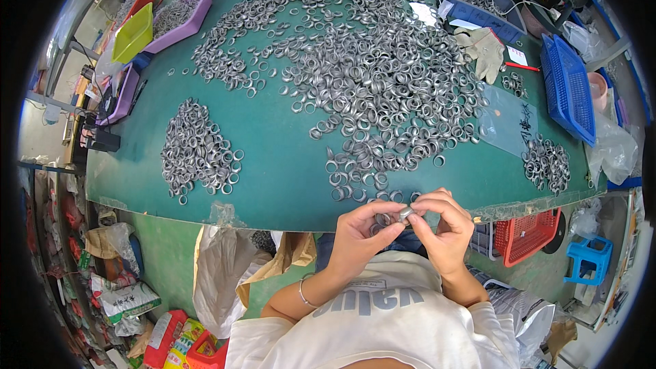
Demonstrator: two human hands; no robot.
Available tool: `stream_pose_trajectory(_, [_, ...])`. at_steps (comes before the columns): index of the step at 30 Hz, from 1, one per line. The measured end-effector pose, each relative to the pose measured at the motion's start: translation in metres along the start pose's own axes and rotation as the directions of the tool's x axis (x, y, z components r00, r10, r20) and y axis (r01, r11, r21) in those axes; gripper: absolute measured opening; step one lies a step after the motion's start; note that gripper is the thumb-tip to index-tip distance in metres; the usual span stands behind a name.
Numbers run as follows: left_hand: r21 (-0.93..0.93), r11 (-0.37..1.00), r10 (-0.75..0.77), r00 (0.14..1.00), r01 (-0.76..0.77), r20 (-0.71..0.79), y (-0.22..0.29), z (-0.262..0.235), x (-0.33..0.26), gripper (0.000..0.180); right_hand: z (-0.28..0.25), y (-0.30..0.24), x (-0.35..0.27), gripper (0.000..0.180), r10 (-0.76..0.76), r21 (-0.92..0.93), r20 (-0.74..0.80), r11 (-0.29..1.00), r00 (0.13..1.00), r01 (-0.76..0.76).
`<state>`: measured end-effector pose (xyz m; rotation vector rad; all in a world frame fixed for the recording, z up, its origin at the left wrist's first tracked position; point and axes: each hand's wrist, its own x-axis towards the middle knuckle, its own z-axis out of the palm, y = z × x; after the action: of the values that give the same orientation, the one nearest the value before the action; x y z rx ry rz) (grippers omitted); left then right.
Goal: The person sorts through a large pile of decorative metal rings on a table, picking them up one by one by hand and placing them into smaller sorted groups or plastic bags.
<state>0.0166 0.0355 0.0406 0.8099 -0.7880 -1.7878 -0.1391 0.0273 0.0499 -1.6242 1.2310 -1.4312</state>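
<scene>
The person sits at the near edge of a green-topped table (pixel 273 184), both hands raised just off that edge and brought together over the lap.

Well to the left of the fingers and farther up the table lies a separate heap of metal rings (pixel 197 150), kept apart from the rest, apparently as a sorted lot. Beyond it, at the far left corner, stand a yellow-green tray (pixel 133 33) and a purple tray (pixel 179 19) with more rings in it.

The left hand (pixel 359 236) is curled, its thumb and forefinger closed narrowly on the side of a small metal ring (pixel 404 214); it seems also to cup a few more rings against the palm, though that is hard to tell. A thin bracelet sits on that wrist. The ring is held up in the air between the two hands, close below the face, likely so that its surface can be looked over.

The right hand (pixel 444 229) meets it from the other side, fingertips pinched tight on the same ring, so each hand steadies one edge.

Straight ahead of the fingertips the large spread of loose rings (pixel 383 82) reaches almost to them, within easy pick-up range. To the right of the fingers lies a small cluster of rings (pixel 547 164), and farther off a blue basket (pixel 566 85) and a pair of work gloves (pixel 485 51), lying unused.
</scene>
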Motion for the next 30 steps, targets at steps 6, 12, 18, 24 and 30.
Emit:
stream_pose_trajectory(6, [-0.008, 1.0, -0.007, 1.0, 0.007, 0.008, 0.0009, 0.0005, -0.0002, 0.029, -0.0004, -0.0021, 0.0, 0.021, 0.038, 0.043, 0.007, 0.998, 0.999, -0.038])
stream_pose_trajectory(12, [0.068, 0.997, 0.044, 0.999, -0.045, 0.015, -0.003, 0.0024, 0.0002, 0.028, 0.0007, -0.0071, -0.0004, 0.017, 0.148, 0.133, 0.024, 0.98, 0.989, -0.15])
stream_pose_trajectory(18, [0.076, 0.996, 0.057, 0.998, -0.056, -0.009, -0.003, 0.0053, 0.0011, 0.027, 0.0033, -0.0087, -0.002, 0.014, 0.299, 0.274, 0.057, 0.913, 0.953, -0.303])
stream_pose_trajectory(24, [0.062, 0.998, 0.02, 1.0, -0.018, -0.019, 0.0017, 0.0065, 0.0019, 0.024, 0.0, -0.0079, -0.004, 0.01, 0.36, 0.364, 0.076, 0.858, 0.93, -0.362])
stream_pose_trajectory(30, [0.032, 0.999, -0.019, 0.999, 0.02, -0.032, 0.0028, 0.007, 0.0032, 0.02, -0.001, -0.0074, -0.0035, 0.006, 0.304, 0.333, 0.092, 0.888, 0.948, -0.317])
